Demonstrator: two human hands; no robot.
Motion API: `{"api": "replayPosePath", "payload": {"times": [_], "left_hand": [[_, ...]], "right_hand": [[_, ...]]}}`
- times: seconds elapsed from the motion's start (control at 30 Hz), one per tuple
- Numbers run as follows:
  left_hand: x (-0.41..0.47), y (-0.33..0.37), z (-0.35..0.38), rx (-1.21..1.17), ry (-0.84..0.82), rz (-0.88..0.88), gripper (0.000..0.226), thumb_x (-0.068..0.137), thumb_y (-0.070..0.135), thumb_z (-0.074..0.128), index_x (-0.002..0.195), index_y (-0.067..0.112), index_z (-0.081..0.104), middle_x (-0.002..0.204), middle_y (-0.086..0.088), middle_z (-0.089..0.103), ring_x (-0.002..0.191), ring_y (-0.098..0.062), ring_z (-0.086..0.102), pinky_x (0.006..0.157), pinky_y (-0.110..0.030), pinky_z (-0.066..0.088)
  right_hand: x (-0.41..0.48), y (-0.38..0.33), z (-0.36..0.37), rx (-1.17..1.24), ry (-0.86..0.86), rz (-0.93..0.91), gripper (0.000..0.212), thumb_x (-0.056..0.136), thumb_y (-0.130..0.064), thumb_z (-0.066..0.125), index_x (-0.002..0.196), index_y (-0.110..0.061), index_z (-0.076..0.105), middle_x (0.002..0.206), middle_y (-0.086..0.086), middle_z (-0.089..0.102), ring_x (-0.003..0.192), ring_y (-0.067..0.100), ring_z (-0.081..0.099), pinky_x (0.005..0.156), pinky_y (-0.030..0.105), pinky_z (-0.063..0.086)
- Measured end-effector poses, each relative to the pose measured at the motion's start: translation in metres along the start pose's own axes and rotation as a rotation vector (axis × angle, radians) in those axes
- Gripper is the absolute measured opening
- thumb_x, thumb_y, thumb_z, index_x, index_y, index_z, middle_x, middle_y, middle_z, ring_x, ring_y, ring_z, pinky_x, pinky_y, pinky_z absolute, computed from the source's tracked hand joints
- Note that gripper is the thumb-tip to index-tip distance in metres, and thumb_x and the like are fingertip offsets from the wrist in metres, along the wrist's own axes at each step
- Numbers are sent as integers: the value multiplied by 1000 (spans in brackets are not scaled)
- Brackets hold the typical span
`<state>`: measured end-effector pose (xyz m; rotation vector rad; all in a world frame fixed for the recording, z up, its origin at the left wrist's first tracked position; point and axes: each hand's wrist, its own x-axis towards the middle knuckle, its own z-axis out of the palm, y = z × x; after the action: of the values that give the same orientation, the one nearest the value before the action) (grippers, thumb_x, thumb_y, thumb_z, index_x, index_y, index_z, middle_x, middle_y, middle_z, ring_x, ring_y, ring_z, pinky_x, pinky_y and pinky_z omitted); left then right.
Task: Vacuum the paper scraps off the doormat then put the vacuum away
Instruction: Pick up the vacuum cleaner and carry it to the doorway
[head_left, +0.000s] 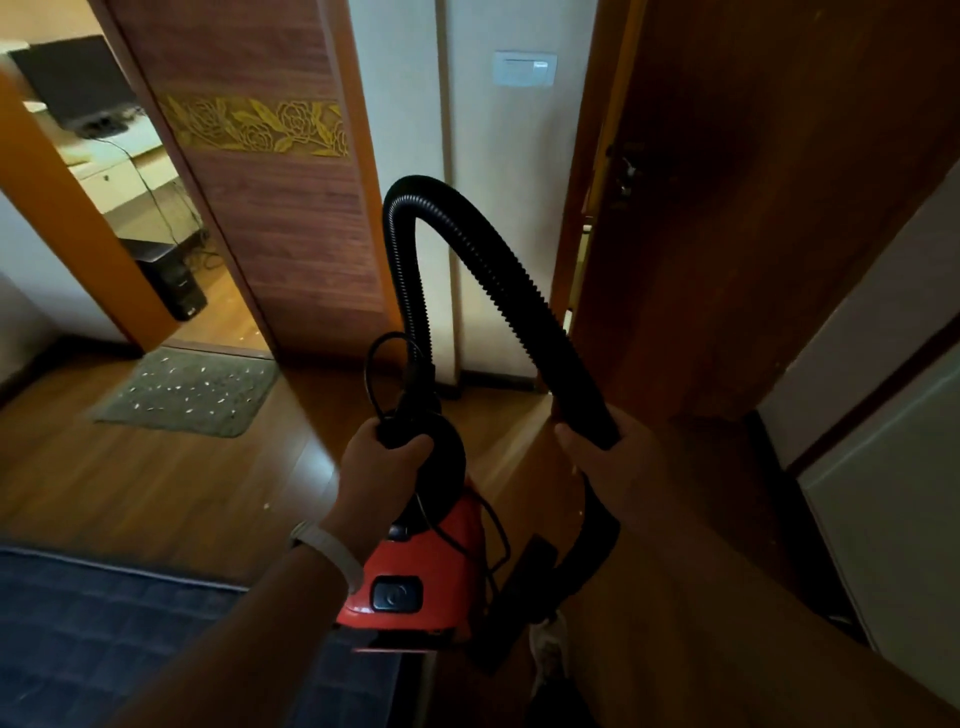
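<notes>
A red canister vacuum (426, 566) hangs in front of me above the wooden floor. My left hand (382, 470) grips its black top handle together with a loop of black cord. Its black ribbed hose (467, 249) arches up and comes down to the right. My right hand (618, 467) grips the hose's smooth black end, and the tube curves on below toward a black floor nozzle (519, 597). The grey doormat (189, 392) lies at the left in front of an open doorway, strewn with several small white paper scraps (182, 387).
A patterned sliding wooden door (270, 197) stands behind the mat. A dark wooden door (753, 208) is at the right, a white wall with a light switch (524, 67) between them. A dark blue rug (130, 634) lies at the lower left. White panels stand at the right.
</notes>
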<state>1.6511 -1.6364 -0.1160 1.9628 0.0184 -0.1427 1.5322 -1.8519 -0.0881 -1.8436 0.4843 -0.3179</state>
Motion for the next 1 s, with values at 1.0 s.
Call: {"api": "replayPosePath", "payload": {"times": [1.0], "left_hand": [[376, 49, 24, -69, 367, -221, 20, 77, 22, 82, 87, 24, 65, 82, 5, 70, 73, -13, 68, 57, -23, 51]], "right_hand": [[467, -52, 138, -33, -346, -147, 14, 84, -26, 73, 93, -22, 64, 62, -6, 64, 52, 2, 59, 50, 13, 44]]}}
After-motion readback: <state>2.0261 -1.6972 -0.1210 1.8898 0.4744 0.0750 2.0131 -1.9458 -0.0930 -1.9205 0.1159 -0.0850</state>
